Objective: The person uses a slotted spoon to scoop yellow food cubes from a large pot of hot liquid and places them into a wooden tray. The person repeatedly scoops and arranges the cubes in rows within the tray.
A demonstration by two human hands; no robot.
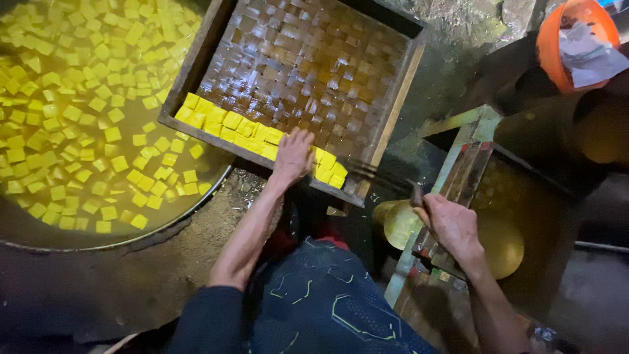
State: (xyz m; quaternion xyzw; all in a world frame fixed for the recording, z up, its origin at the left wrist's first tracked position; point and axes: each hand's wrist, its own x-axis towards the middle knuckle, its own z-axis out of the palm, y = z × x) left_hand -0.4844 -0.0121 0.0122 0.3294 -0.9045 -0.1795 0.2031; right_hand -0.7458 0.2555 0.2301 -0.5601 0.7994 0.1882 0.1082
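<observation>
A single head-worn camera is looking steeply down from close above the person's lap, facing forward. A wooden tray [393, 98] is sitting at twelve o'clock, a wide vat of yellow liquid [39, 229] at ten o'clock.

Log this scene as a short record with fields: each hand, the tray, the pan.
left hand: left hand rests on the row of yellow cubes at the tray's near edge
right hand: right hand grips a handle beside a wooden frame
tray: wooden tray, woven bottom, mostly bare, tilted over the pan
pan: round pan of yellowish liquid with many floating yellow cubes
</observation>
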